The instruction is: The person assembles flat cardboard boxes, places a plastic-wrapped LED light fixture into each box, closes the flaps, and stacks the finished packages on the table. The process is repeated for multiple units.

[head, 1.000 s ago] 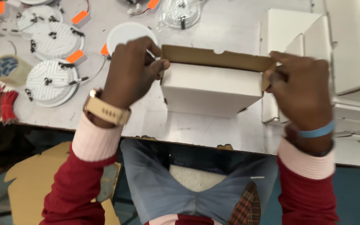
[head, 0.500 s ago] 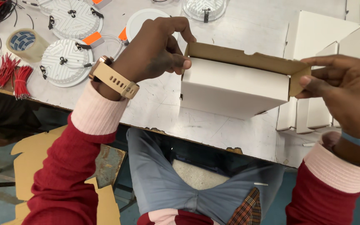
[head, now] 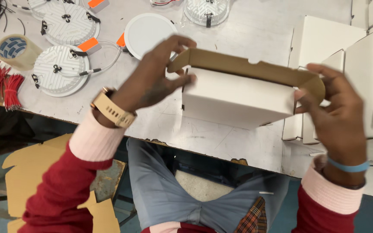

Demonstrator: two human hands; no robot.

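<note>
Far left: I see a bundle of red wires at the edge of the surface, with a roll of tape just behind it.
Left of centre: round white lamp discs lie back-up with orange clips; one smooth white disc lies face-up beyond my left hand.
Left hand: my left hand wears a tan watch. Its grip is closed on the left end of the white box, thumb on the near side and fingers curled over the brown flap.
Box position: I hold the white box in the air above the near part of the surface, between both hands, tilted a little so the right end sits lower. Its lid flap stands open, brown inner side toward me.
Right hand: my right hand has a blue band at the wrist. Its grip pinches the right end of the flap, fingers bent around the corner, thumb against the box's end.
Far right: folded white boxes stand packed together on the surface, just behind my right hand.
Below: my lap in grey trousers, and brown cardboard pieces on the floor to the left.
</note>
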